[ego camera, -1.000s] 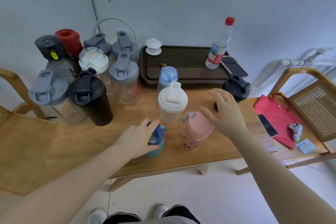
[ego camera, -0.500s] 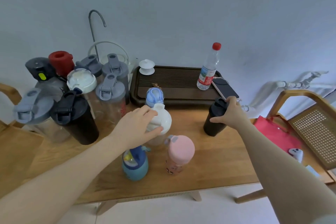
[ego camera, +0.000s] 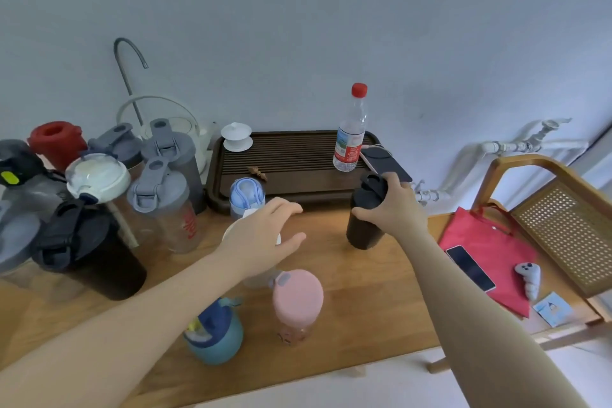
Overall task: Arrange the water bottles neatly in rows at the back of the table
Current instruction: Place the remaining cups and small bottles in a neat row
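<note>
My right hand (ego camera: 395, 209) is closed around the upper part of a black bottle (ego camera: 362, 228) standing just in front of the dark tea tray (ego camera: 298, 156). My left hand (ego camera: 265, 235) hovers with spread fingers over a white-lidded shaker bottle (ego camera: 279, 239), hiding most of it. A light-blue-lidded bottle (ego camera: 246, 194) stands right behind it. Nearer the front edge stand a pink-lidded bottle (ego camera: 298, 298) and a small blue-and-teal bottle (ego camera: 215, 331). Several large shakers are clustered at the back left, among them a black one (ego camera: 92, 252) and a grey-lidded clear one (ego camera: 165, 205). A red-capped plastic water bottle (ego camera: 351, 136) stands on the tray.
A white lidded cup (ego camera: 236, 137) and a dark phone (ego camera: 385, 166) sit on the tray. A kettle and a curved spout stand at the back left. A red bag (ego camera: 496, 242) with a phone (ego camera: 470, 268) and a white controller (ego camera: 528, 276) lies at the right, next to a wooden chair (ego camera: 563, 209).
My right hand moved from above the pink-lidded bottle to the black bottle and closed on it. My left hand left the small blue bottle and went to the white-lidded shaker. The view tilted upward.
</note>
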A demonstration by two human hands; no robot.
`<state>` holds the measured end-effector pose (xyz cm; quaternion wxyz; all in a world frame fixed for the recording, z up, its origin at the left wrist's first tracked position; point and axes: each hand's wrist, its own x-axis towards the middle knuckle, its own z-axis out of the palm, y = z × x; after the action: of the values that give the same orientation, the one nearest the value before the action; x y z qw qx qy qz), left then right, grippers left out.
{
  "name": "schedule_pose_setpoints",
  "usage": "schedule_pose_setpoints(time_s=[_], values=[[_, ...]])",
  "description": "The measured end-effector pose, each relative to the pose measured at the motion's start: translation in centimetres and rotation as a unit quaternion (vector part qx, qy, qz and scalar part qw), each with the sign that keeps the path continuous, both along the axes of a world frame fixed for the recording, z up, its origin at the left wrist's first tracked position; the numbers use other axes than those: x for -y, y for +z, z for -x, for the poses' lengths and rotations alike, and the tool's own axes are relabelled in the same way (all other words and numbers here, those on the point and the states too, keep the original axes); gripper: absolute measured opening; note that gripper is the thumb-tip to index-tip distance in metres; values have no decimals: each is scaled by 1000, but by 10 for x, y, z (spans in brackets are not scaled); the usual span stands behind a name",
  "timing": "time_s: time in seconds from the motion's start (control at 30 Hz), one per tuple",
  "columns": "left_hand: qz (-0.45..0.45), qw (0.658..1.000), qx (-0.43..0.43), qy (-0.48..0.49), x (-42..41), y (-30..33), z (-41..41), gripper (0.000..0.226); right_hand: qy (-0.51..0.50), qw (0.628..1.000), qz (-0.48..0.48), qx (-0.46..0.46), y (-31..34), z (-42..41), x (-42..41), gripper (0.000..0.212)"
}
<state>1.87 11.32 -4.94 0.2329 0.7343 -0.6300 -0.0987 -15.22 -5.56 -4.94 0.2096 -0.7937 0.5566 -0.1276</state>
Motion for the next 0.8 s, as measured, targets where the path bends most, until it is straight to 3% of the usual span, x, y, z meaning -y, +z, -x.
schedule_pose_setpoints(time_s=[0.1, 0.2, 0.3, 0.4, 0.57, 0.8], values=[[46, 996, -73, -14, 5, 12, 2, 65, 18, 988, 80, 130, 56, -11, -20, 74], [167, 977, -134, -11, 4, 35, -6, 90, 83, 967, 121, 207, 111, -35, -61, 73], [257, 955, -149, 14, -10, 57, -23, 102, 138, 953, 115, 245, 135, -65, -105, 73], [280, 949, -142, 37, -40, 73, -53, 107, 177, 949, 114, 236, 136, -103, -142, 72], [181, 981, -49, 56, -94, 76, -105, 101, 251, 953, 82, 152, 115, -157, -184, 61], [-23, 996, -88, 25, -124, 47, -152, 99, 248, 966, -10, 68, 63, -199, -213, 45]])
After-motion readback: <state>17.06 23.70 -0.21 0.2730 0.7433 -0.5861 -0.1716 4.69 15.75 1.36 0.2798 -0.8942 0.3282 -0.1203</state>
